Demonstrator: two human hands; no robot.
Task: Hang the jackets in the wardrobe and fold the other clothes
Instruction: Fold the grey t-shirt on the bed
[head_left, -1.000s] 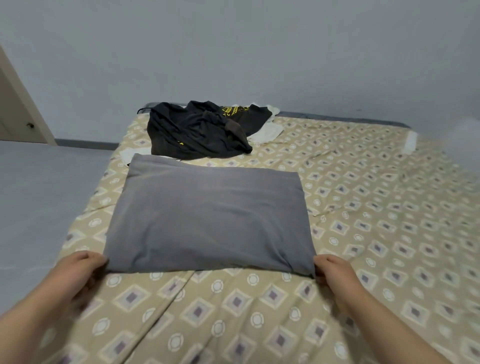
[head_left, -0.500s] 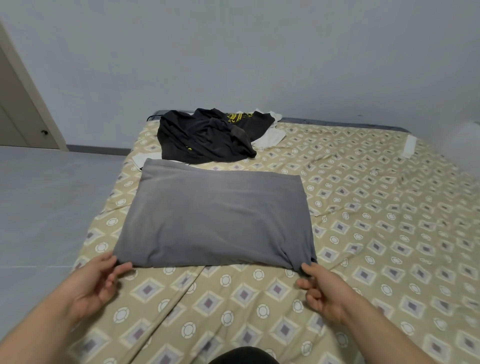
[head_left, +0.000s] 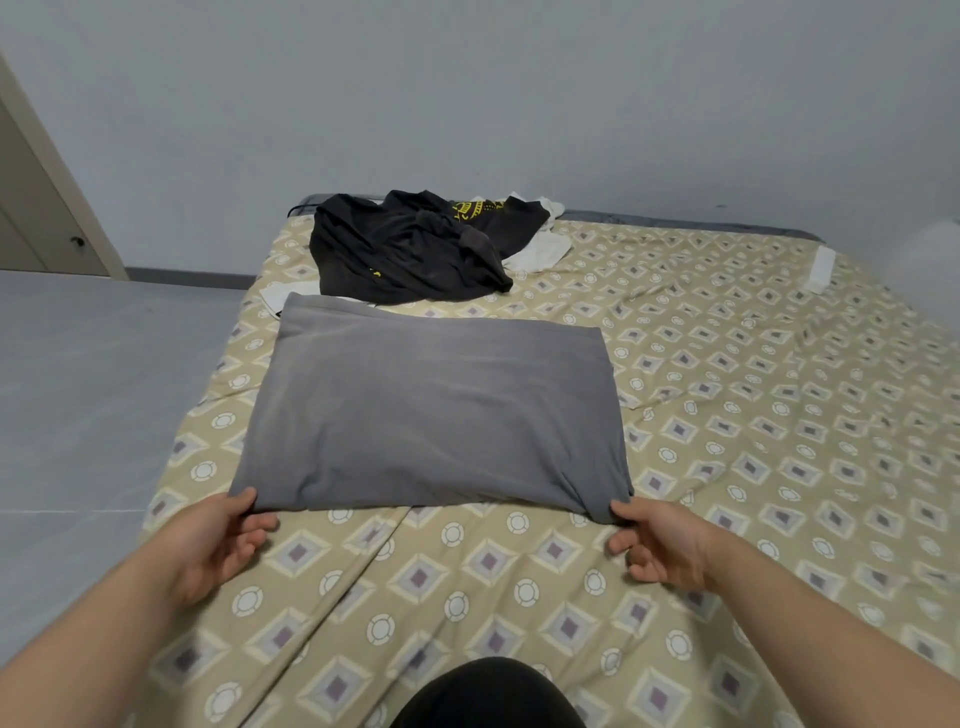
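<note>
- The folded grey cloth rectangle (head_left: 431, 410), a soft, flat garment, lies on the near-left part of the bed, directly in front of the person.
- Its long axis runs left to right across the bed, skewed a little so the far-left corner sits furthest away. One long edge faces the person. No collar, sleeve or hem shows, so I cannot tell which end is its top.
- The left hand (head_left: 213, 545) is at the near-left corner, thumb against the cloth edge and fingers loosely curled on the sheet just below it. Whether it pinches the corner or only touches it, I cannot tell.
- The right hand (head_left: 660, 545) mirrors it at the near-right corner, where the cloth bunches slightly. Its thumb tip meets the fabric and its fingers are curled. Here too I cannot tell whether it has a real pinch.
- The step in hand looks like folding this garment, probably squaring it up or starting another fold.
- The next move likely calls for a firm pinch on both near corners and an even lift, so that the layers do not slide apart.
- Beneath is the beige bedsheet with a diamond-and-circle print (head_left: 779, 415), creased in places.
- At the far end, well apart, is a crumpled black pile of clothes with yellow lettering (head_left: 405, 254), with a white cloth (head_left: 540, 249) tucked partly under it. These are not yet sorted.
- A beige door (head_left: 36, 208) stands at the far left.
</note>
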